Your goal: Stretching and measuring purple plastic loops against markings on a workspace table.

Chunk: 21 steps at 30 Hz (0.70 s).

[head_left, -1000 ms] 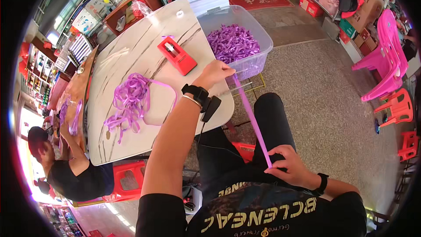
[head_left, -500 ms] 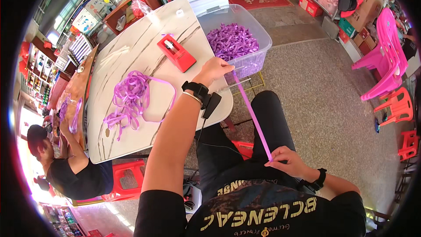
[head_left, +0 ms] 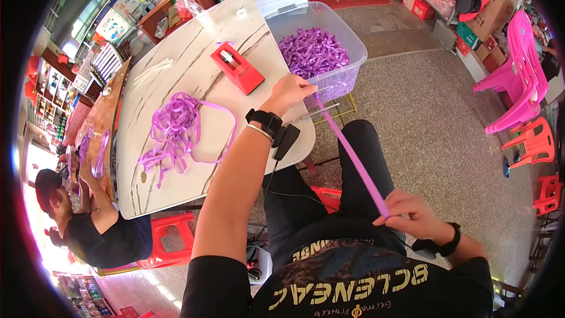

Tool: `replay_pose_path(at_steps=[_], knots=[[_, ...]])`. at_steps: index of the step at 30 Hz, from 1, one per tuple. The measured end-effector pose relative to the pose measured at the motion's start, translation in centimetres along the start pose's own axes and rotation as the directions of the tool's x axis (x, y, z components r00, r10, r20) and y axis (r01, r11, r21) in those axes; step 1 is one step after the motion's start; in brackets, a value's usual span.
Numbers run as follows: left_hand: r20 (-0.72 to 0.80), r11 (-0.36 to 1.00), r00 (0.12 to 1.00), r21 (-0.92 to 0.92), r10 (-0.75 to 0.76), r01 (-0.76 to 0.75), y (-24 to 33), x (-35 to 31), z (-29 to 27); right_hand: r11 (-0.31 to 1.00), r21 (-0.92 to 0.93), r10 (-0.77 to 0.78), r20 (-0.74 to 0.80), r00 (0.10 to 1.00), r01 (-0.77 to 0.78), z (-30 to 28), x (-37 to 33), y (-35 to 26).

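One ribbon (head_left: pixel 353 156), purple, drawn straight and slanting from the centre of the frame to the lower right of centre. Upper end: at the fingertips of our left hand (head_left: pixel 288 94), the fingers pinched on it. Lower end: in our right hand (head_left: pixel 415 217), the fingers closed on the strip at its tip. Middle of the ribbon: well apart from both sets of fingers, clear of the table edge.

One tabletop (head_left: pixel 182 197), pale with dark veins, left of centre, bearing:
– one tangle (head_left: pixel 176 121) of purple ribbon, left of our left forearm;
– one tape dispenser (head_left: pixel 253 82), red, above and left of our left hand;
– one ring (head_left: pixel 241 14), white, near the far edge.

One bin (head_left: pixel 358 59), clear plastic, upper centre, just beyond our left fingers, holding many cut pieces (head_left: pixel 312 53), purple.

One co-worker (head_left: pixel 97 235), black top, lower left, seated on a stool (head_left: pixel 173 238), red.
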<state>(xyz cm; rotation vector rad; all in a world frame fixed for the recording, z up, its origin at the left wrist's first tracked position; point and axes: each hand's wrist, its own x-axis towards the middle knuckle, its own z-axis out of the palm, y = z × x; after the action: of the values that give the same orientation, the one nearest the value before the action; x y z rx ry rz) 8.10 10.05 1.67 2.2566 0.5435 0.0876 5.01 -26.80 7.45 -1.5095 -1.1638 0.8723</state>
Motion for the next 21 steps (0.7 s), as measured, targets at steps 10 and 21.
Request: replay_pose_path(at_steps=[10,21], knots=[[-0.034,0.991,0.997,0.116,0.064,-0.06,0.2,-0.9,-0.1,0.897,-0.15,-0.422,-0.008,0.907,0.416,-7.1,13.4,-7.5],[-0.198,0.989,0.971,-0.027,0.137,-0.145,0.5,-1.5,0.6,0.964,0.132,-0.24,0.074,0.968,0.229,-11.5,37.1,-0.3]])
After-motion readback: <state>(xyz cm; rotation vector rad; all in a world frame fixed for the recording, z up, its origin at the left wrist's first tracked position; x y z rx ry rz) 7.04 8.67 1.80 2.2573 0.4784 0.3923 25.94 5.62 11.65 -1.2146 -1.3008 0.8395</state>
